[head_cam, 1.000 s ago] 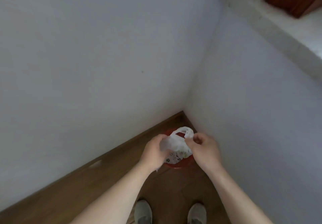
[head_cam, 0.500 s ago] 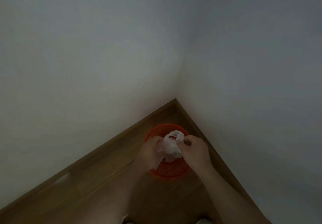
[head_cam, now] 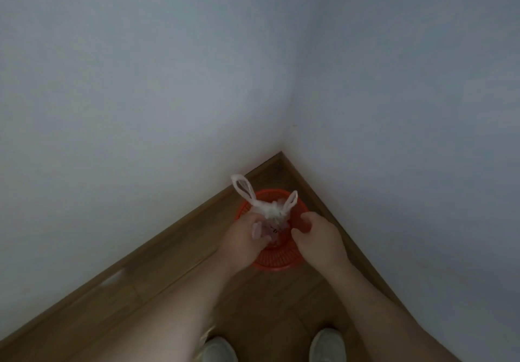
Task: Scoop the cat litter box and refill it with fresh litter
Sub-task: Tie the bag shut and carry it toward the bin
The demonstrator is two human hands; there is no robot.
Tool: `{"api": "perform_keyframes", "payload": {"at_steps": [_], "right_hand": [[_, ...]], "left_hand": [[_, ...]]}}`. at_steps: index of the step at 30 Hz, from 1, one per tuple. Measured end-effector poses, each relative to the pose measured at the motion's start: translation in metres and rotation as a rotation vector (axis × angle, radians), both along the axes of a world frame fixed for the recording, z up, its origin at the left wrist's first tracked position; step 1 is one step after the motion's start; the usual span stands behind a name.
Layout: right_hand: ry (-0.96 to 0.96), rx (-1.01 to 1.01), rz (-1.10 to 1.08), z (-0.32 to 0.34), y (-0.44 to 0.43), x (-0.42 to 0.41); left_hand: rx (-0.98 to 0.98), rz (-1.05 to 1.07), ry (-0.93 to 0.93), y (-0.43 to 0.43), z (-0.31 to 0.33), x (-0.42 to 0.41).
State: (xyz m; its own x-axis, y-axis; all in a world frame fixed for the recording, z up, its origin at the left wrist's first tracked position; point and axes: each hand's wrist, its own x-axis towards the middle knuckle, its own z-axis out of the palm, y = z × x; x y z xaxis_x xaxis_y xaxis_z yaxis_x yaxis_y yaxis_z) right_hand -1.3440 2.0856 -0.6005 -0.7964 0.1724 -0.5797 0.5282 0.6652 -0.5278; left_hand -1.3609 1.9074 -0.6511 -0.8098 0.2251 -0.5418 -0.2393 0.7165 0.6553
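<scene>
Floor (head_cam: 270,308) wooden, walls (head_cam: 140,80) white; red basket (head_cam: 278,263) in corner under white bag (head_cam: 274,212)

One wide-angle camera, worn on the person's head, is looking forward and steeply down into a room corner where two pale walls (head_cam: 140,80) are meeting a wooden floor (head_cam: 267,305). It is hanging close above the forearms (head_cam: 174,313), framing the left hand (head_cam: 242,237), right hand (head_cam: 318,240), white bag (head_cam: 270,209) and red basket (head_cam: 278,260) just below centre, with what may be shoe tips (head_cam: 326,344) cutting the bottom edge
</scene>
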Motion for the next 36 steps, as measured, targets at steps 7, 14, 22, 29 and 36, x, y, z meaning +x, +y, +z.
{"api": "perform_keyframes", "payload": {"at_steps": [7,14,22,29,36], "right_hand": [[0.054,0.089,0.101,0.098,-0.005,0.011],[0.122,0.154,0.122,0.219,-0.015,0.028],[0.2,0.216,0.123,0.341,-0.011,0.057],[0.24,0.242,0.185,0.431,0.007,0.096],[0.264,0.278,0.236,0.493,0.026,0.124]], "left_hand": [[-0.011,-0.098,-0.007,-0.016,0.109,0.001],[-0.121,-0.207,0.122,-0.033,0.239,0.003],[-0.232,-0.343,0.225,-0.031,0.371,0.026],[-0.373,-0.404,0.291,-0.024,0.462,0.067],[-0.396,-0.363,0.363,-0.009,0.531,0.092]]}}
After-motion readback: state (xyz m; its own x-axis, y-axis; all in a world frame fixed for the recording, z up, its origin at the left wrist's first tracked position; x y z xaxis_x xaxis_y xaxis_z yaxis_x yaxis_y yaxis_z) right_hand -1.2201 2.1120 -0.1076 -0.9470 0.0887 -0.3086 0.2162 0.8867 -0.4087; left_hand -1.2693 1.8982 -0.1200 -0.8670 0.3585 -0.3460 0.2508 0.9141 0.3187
